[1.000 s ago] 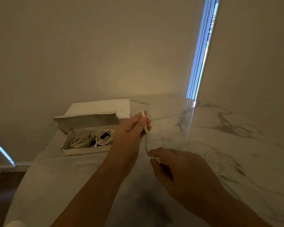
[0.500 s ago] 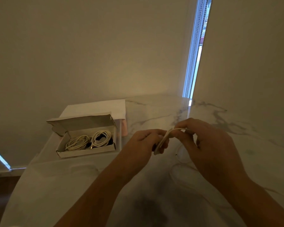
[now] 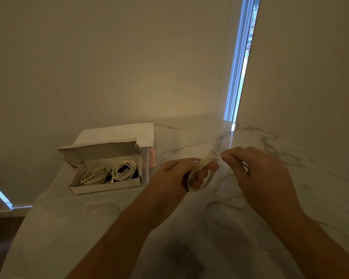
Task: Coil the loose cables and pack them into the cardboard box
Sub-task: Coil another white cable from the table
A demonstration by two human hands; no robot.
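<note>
A white cable [image 3: 203,174] is wound in loops around the fingers of my left hand [image 3: 177,178], which grips the coil above the marble table. My right hand [image 3: 256,176] pinches the cable's running strand just right of the coil. The cable's loose tail [image 3: 224,206] trails down onto the table under my right forearm. An open cardboard box [image 3: 107,187] stands at the left with its lid flap raised. Inside it lie two white coiled cables [image 3: 109,174] and something black between them.
The marble table [image 3: 89,228] has a rounded left edge. A white sheet or flat box [image 3: 117,133] lies behind the cardboard box against the wall. A window gap with bead chains [image 3: 238,77] is in the back corner.
My hands came together and the cable went from one strand stretched between them to several loops around my left fingers. The view shifted slightly.
</note>
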